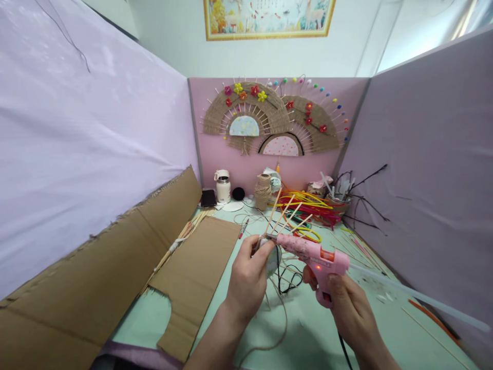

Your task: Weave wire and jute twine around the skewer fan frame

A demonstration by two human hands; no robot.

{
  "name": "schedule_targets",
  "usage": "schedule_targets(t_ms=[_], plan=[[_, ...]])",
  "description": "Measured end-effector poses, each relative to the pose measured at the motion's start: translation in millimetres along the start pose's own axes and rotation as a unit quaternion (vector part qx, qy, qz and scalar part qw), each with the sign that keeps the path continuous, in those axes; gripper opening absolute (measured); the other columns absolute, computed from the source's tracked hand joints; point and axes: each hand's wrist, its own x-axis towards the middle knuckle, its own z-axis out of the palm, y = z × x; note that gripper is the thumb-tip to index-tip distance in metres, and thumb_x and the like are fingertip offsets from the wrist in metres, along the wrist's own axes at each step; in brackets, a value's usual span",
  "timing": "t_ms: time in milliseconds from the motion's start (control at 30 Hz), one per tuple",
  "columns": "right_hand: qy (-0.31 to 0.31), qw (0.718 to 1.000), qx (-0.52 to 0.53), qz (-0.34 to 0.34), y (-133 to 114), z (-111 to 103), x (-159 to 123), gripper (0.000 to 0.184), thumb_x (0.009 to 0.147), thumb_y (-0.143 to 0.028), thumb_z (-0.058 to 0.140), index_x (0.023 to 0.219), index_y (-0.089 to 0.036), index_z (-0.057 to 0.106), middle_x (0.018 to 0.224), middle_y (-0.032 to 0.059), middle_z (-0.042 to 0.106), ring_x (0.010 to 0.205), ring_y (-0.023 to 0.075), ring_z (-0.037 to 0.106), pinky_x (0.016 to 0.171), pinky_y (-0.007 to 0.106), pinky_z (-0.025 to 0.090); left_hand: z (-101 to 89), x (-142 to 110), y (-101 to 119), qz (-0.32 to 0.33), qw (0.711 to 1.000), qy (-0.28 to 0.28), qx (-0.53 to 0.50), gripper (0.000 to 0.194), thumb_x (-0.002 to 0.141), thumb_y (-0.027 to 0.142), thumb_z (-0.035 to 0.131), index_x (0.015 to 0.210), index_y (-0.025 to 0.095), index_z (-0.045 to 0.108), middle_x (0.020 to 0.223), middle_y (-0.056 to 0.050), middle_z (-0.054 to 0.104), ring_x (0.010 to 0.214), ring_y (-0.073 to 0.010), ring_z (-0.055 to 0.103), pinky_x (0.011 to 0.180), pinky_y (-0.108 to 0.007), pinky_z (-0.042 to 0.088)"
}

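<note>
My right hand (348, 308) grips a pink hot glue gun (314, 257) by its handle, a red light glowing on its body and a clear glue stick (419, 298) trailing out behind. Its nozzle points left at a small fan-shaped piece with several thin wooden sticks (287, 210) spreading up and right. My left hand (248, 277) pinches that piece at its base, fingers closed round it. Jute string (275, 329) hangs from the piece down onto the pale green table (308, 339).
Cardboard sheets (192, 272) lie at left with a bundle of sticks (185, 234). At the back stand a twine spool (263, 191), a white flask (222, 186), bright pipe cleaners (311, 203) and dark twigs (365, 200). Finished fans (269, 121) hang on the pink partition.
</note>
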Motion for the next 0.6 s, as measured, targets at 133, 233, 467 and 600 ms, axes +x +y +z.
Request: schedule_targets(t_ms=[133, 233, 467, 600], plan=[[0.006, 1.000, 0.009, 0.003, 1.3, 0.6, -1.4, 0.042, 0.092, -0.044, 0.033, 0.082, -0.015, 0.062, 0.060, 0.0017, 0.049, 0.049, 0.0122, 0.040, 0.044, 0.024, 0.035, 0.1, 0.3, 0.2, 0.003, 1.000, 0.000, -0.003, 0.037, 0.088, 0.007, 0.039, 0.119, 0.021, 0.055, 0.111, -0.010, 0.051, 0.100, -0.0157, 0.052, 0.086, -0.030, 0.046], [0.008, 1.000, 0.010, 0.002, 2.4, 0.4, -2.0, 0.042, 0.092, -0.044, 0.033, 0.083, -0.015, 0.062, 0.061, 0.0017, 0.049, 0.049, 0.0120, 0.040, 0.044, 0.024, 0.034, 0.2, 0.6, 0.5, 0.004, 1.000, 0.000, -0.003, 0.037, 0.088, 0.007, 0.039, 0.119, 0.021, 0.055, 0.111, -0.010, 0.050, 0.100, -0.0155, 0.052, 0.086, -0.030, 0.046], [0.008, 1.000, 0.012, -0.004, 2.0, 0.6, -0.5, 0.041, 0.092, -0.044, 0.034, 0.081, -0.015, 0.063, 0.063, 0.0023, 0.051, 0.049, 0.0118, 0.041, 0.044, 0.024, 0.035, 0.3, 0.5, 0.1, 0.003, 1.000, 0.004, 0.001, 0.036, 0.089, 0.010, 0.039, 0.119, 0.021, 0.055, 0.110, -0.010, 0.053, 0.099, -0.0164, 0.053, 0.085, -0.031, 0.047], [0.011, 1.000, 0.007, -0.003, 1.3, 0.2, 0.1, 0.042, 0.091, -0.044, 0.034, 0.081, -0.016, 0.063, 0.063, 0.0027, 0.052, 0.048, 0.0120, 0.042, 0.043, 0.024, 0.036, 0.7, 0.3, -0.6, 0.006, 1.000, 0.002, -0.001, 0.036, 0.089, 0.010, 0.038, 0.120, 0.021, 0.055, 0.111, -0.010, 0.052, 0.100, -0.0168, 0.053, 0.085, -0.032, 0.047]])
